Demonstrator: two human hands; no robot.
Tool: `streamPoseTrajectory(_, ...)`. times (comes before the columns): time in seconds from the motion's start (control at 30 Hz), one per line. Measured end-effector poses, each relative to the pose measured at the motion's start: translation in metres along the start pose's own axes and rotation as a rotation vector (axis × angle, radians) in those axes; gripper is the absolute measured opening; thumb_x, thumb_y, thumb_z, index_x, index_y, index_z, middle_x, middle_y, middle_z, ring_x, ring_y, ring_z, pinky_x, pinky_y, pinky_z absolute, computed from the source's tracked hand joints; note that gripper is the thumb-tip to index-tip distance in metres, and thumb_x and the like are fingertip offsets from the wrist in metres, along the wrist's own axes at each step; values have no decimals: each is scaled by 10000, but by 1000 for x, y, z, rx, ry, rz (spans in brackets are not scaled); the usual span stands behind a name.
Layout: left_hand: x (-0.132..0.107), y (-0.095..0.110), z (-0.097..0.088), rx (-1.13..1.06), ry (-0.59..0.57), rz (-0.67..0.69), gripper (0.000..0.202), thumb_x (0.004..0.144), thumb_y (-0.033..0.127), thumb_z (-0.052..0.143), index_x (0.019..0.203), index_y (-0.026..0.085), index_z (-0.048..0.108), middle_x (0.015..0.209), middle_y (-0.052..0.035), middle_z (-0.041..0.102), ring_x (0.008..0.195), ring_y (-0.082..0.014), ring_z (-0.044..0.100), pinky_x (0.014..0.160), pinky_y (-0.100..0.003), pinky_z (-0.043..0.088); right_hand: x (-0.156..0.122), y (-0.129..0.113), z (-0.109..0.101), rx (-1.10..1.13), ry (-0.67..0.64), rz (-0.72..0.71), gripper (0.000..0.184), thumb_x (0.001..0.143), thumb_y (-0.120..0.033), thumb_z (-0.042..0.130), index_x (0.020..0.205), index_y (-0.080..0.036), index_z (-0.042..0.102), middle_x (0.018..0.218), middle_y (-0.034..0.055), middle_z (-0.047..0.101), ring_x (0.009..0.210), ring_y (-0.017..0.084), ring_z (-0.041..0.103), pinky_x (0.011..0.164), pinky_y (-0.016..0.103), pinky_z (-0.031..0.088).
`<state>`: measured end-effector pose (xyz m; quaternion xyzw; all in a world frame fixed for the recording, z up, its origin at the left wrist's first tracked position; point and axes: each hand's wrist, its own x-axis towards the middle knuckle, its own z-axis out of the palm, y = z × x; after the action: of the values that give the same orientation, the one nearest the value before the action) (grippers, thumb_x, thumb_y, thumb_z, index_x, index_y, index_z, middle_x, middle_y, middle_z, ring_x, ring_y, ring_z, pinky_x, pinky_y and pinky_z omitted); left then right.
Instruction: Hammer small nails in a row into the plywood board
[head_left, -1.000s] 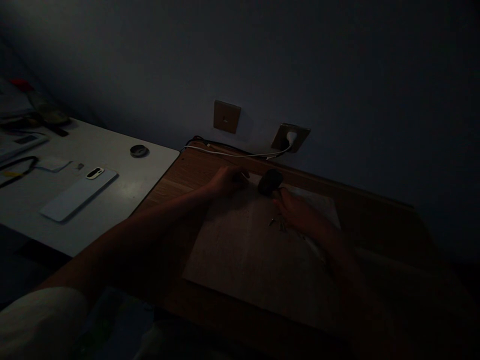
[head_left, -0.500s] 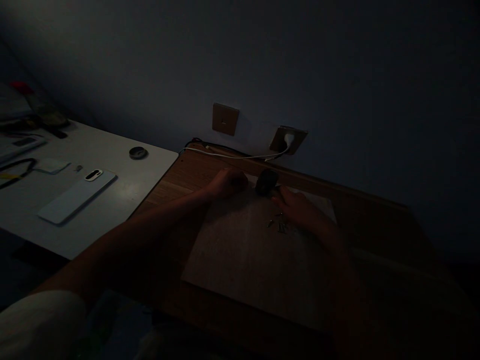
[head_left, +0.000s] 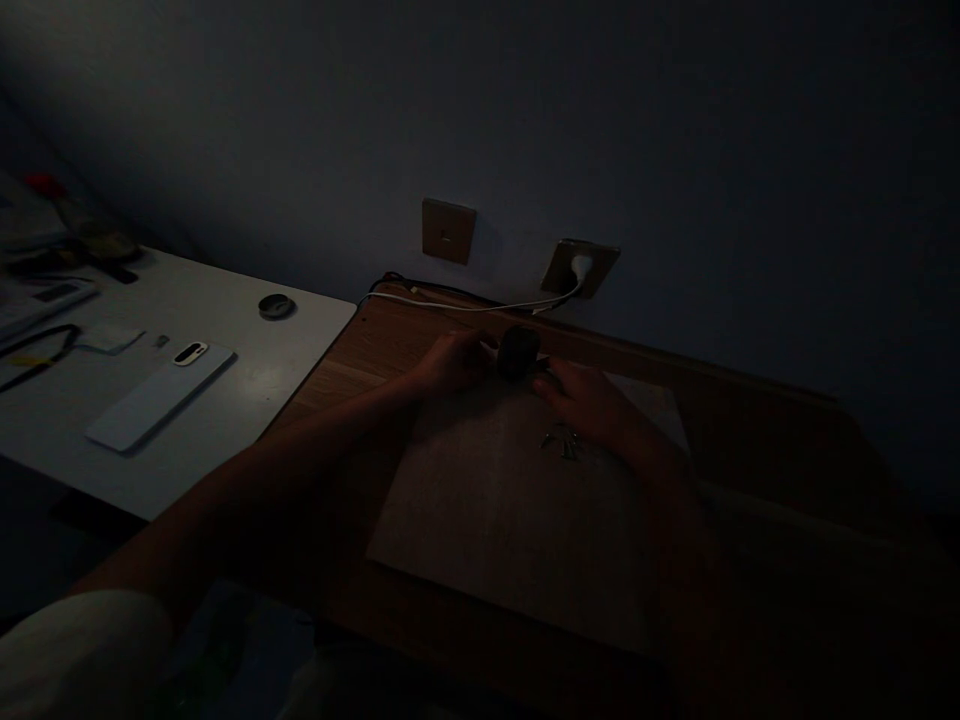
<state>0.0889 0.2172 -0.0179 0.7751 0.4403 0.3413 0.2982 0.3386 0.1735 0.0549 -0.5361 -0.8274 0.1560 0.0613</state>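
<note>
In dim light, my right hand point(head_left: 581, 395) is closed round the handle of a mallet with a thick, dark, rounded head point(head_left: 518, 353). The handle is mostly hidden by my fingers. My left hand point(head_left: 454, 362) is at the far left part of a pale flat board point(head_left: 502, 500), its fingers curled close beside the mallet head. Whatever those fingers pinch is too dark to make out. Several small nails or screws point(head_left: 568, 445) lie loose on the board, just below my right hand.
The board rests on a brown wooden table point(head_left: 345, 365) against the wall. A white cable point(head_left: 480, 308) runs along its back edge to a wall socket point(head_left: 580, 270). On the white table point(head_left: 225, 410) at left lie a phone point(head_left: 157, 400) and a round dark lid point(head_left: 276, 306).
The mallet head has shifted slightly left, nearer my left hand, as my right hand moved with it. My left hand stays at about the same spot. The camera view has shifted slightly.
</note>
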Motion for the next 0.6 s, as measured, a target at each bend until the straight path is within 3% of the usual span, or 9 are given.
streamPoseTrajectory(0.27,1,1,3,45,38,-7,438,798,107,710,1233,158,727,1012,-51,823,872,-171,779,752,-223,570,-1,-12,-2,75,96,23,151,1039,-308,513,940,-240,605,941,101,758,880,281,715,729,340,433)
streamPoseTrajectory(0.43,1,1,3,58,82,-35,485,808,190,772,1287,156,702,990,-56,829,842,-182,785,733,-228,571,1,-14,5,34,93,-40,156,1048,-280,495,999,-220,631,1011,132,766,973,305,721,801,361,455)
streamPoseTrajectory(0.6,0,0,2,49,60,-13,475,810,165,753,1280,150,694,1012,-65,832,878,-198,796,742,-238,576,1,-12,8,37,91,-35,181,1056,-300,500,1062,-209,656,1067,147,774,1039,325,719,812,369,472)
